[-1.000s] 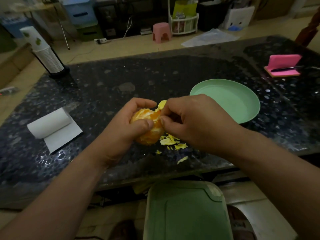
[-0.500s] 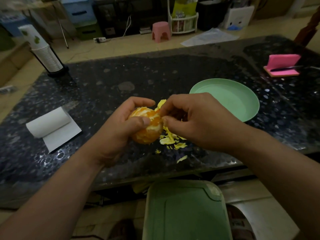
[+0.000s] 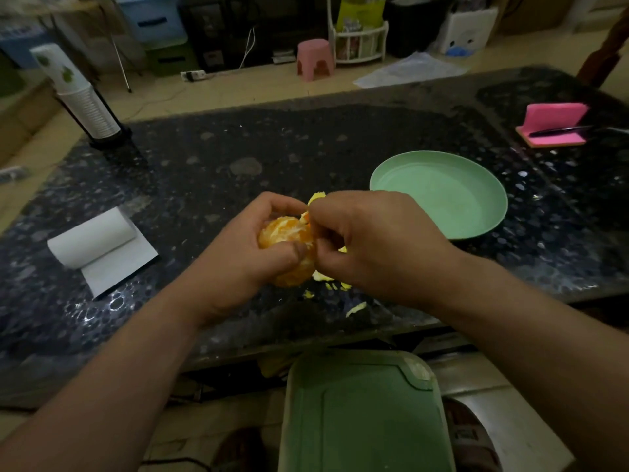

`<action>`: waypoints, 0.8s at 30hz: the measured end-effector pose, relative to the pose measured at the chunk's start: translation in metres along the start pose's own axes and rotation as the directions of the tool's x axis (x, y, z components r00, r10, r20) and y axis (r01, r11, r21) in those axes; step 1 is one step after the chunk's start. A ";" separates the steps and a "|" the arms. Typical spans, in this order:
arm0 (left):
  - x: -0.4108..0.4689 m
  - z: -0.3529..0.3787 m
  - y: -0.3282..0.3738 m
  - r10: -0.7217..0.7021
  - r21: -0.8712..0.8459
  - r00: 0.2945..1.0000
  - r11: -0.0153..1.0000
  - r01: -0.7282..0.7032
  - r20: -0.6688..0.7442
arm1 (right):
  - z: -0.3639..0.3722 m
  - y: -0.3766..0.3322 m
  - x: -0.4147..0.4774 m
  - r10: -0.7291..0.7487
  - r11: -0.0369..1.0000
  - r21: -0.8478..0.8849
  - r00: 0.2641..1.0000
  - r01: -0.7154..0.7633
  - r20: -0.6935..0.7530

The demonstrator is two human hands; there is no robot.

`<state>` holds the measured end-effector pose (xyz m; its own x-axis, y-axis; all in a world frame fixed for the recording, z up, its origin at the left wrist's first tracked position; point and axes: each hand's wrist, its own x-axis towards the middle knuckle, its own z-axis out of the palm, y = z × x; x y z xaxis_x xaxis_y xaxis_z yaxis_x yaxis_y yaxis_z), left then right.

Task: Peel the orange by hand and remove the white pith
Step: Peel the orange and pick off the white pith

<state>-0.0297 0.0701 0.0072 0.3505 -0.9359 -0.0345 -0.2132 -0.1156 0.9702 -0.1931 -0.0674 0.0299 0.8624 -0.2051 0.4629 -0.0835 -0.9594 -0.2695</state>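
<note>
The orange (image 3: 289, 243) is being held just above the tabletop (image 3: 238, 158), near the middle of its near edge. Most of its skin is off, and pale pith is streaking the bared segments. The left hand (image 3: 238, 257) is cupping it from the left, with the thumb pressing across the front and the fingers curling over the top. The right hand (image 3: 374, 243) is pinching at the fruit's upper right side. In this dim light it seems to be gripping the base of a yellow flap of peel (image 3: 316, 199) that is sticking up there. Peel scraps (image 3: 328, 279) are lying on the tabletop directly beneath. A green plate (image 3: 439, 195) is sitting toward the right edge and a paper roll (image 3: 92, 238) toward the left.

I'd judge the last of the peel is coming off. The next move is calling for a slow pull away from the flesh, then turning the fruit to pick off pith. The orange is nearly round, showing no real long axis, and its bared face is pointing upward.
</note>
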 end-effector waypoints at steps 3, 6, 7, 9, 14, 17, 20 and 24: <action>-0.002 -0.001 0.001 0.026 -0.025 1.000 0.999 -0.026 -0.003 | 0.002 0.000 0.000 0.046 0.998 0.053 0.999 -0.045 -0.026; -0.003 -0.003 0.002 0.042 -0.047 0.999 0.998 -0.042 0.009 | 0.004 0.005 0.000 0.100 0.977 0.193 0.995 -0.095 -0.018; -0.004 -0.004 0.002 0.046 -0.048 0.999 0.998 -0.045 0.017 | 0.004 0.006 -0.001 0.115 0.965 0.238 0.993 -0.111 -0.004; -0.005 -0.005 0.001 0.051 -0.053 0.998 0.997 -0.049 0.034 | 0.004 0.007 -0.001 0.141 0.934 0.325 0.989 -0.146 0.040; -0.006 -0.008 0.002 0.061 -0.106 0.997 0.993 -0.056 0.042 | 0.001 0.008 -0.002 0.197 0.824 0.516 0.972 -0.233 0.124; -0.006 -0.009 0.002 0.059 -0.139 0.997 0.989 -0.052 0.048 | 0.000 0.008 -0.001 0.223 0.758 0.593 0.963 -0.271 0.154; -0.006 -0.009 0.004 0.063 -0.175 0.997 0.983 -0.053 0.052 | -0.001 0.007 0.000 0.246 0.705 0.646 0.955 -0.293 0.165; -0.006 -0.009 0.005 0.057 -0.257 0.998 0.965 -0.046 0.038 | -0.001 0.007 0.001 0.292 0.612 0.725 0.942 -0.315 0.164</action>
<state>-0.0252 0.0783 0.0144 0.3029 -0.9530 0.0122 0.0123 0.0167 0.9998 -0.1929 -0.0742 0.0292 0.8702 -0.4413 0.2193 0.0391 -0.3817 -0.9235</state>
